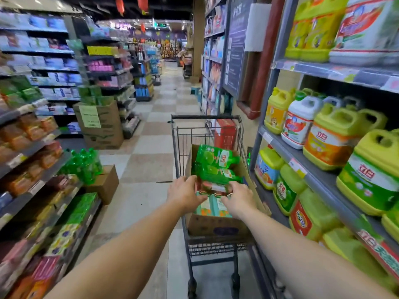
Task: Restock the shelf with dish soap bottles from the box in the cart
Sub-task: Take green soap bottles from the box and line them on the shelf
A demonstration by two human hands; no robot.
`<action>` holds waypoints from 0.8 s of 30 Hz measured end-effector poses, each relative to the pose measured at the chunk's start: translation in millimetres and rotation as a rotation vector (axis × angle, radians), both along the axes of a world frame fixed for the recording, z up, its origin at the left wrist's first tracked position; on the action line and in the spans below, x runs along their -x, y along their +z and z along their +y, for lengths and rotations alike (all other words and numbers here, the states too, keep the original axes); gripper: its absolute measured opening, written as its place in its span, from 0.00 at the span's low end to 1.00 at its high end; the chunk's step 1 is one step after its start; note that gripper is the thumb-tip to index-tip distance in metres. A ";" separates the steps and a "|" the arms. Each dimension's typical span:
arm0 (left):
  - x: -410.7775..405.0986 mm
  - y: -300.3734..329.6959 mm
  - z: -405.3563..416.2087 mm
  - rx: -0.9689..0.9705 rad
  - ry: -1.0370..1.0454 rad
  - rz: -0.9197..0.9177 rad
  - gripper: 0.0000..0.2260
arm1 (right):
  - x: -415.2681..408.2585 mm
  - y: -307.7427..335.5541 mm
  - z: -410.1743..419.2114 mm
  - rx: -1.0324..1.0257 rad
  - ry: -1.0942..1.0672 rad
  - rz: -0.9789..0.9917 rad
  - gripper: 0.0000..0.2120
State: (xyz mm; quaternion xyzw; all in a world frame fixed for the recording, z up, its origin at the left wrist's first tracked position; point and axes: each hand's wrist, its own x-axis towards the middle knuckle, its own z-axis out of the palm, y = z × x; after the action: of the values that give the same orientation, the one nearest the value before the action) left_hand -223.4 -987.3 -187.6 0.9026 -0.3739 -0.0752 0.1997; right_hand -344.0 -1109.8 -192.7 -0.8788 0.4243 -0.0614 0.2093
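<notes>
I'm at the pickup step: my left hand (185,192) and right hand (238,196) both grip a red-labelled soap bottle (212,187) lying in the cardboard box (218,226) in the cart (207,121). Next, I judge, lift it clear toward the shelf (287,151) on my right.

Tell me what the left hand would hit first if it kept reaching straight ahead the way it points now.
The left hand already touches the red-labelled bottle in the box; pushing on, it would likely meet the green bottles just beyond, though depth is unclear.
</notes>
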 end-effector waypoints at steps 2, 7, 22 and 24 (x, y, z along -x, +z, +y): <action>-22.2 -7.6 -24.7 0.020 0.000 0.045 0.31 | -14.6 -6.0 -23.4 -0.011 -0.015 0.018 0.28; -80.4 -41.3 -86.4 0.021 -0.025 0.165 0.35 | -57.2 -27.9 -79.2 -0.071 -0.103 0.029 0.29; -275.6 -98.2 -253.1 0.013 -0.107 0.345 0.46 | -187.5 -82.3 -207.5 -0.214 -0.351 0.024 0.31; -287.5 -101.4 -270.5 0.020 -0.086 0.374 0.46 | -195.9 -90.9 -220.3 -0.248 -0.369 0.024 0.31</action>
State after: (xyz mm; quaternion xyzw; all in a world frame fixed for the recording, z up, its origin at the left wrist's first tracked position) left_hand 64.1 -1257.8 -289.1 0.8539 -0.3693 -0.2465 0.2714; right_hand -148.1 -1330.0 -283.6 -0.7544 0.5848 -0.0356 0.2960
